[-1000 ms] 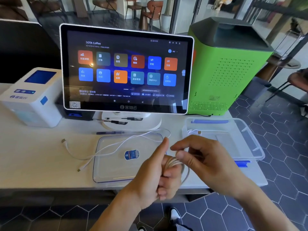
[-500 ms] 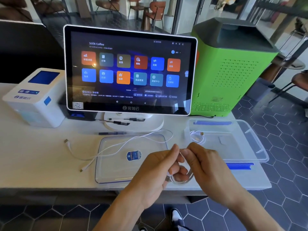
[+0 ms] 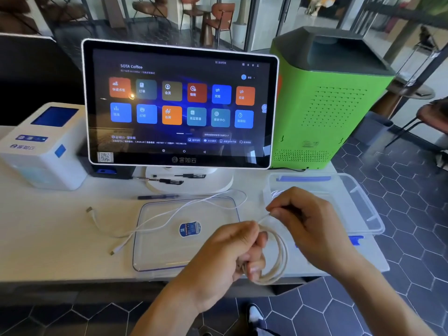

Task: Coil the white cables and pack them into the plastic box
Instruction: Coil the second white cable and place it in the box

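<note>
White cable coil (image 3: 278, 258), thin and round, hangs in several loops from the person's left hand (image 3: 232, 253), whose curled fingers clamp the bundle at its left side just off the near table edge. At about one o'clock from that hand, the right hand (image 3: 308, 229) pinches the cable's short free end between thumb and fingertip and holds it taut, so both hands are closed on the same cable and sit close together.

The step in hand seems to be the finish of the coiling: the tail is nearly used up. The next move probably calls for tucking or wrapping that end around the loops, then carrying the bundle toward two o'clock into the clear plastic box with blue latches (image 3: 358, 197), keeping the loops pinched so they do not spring apart. Something white already lies in the box's far left corner, perhaps another coiled cable, though the right hand hides most of it.

A second loose white cable (image 3: 155, 221) trails from nine o'clock across the clear plastic lid (image 3: 155, 260) lying flat on the white table (image 3: 48, 238), so more coiling remains.

The white-framed touchscreen terminal (image 3: 181, 105) at twelve o'clock reads "SOTA Coffee" at top left, with Chinese-labelled tiles and a brand mark on the lower bezel. The lid's blue oval sticker (image 3: 190, 229) is too small to read.
</note>
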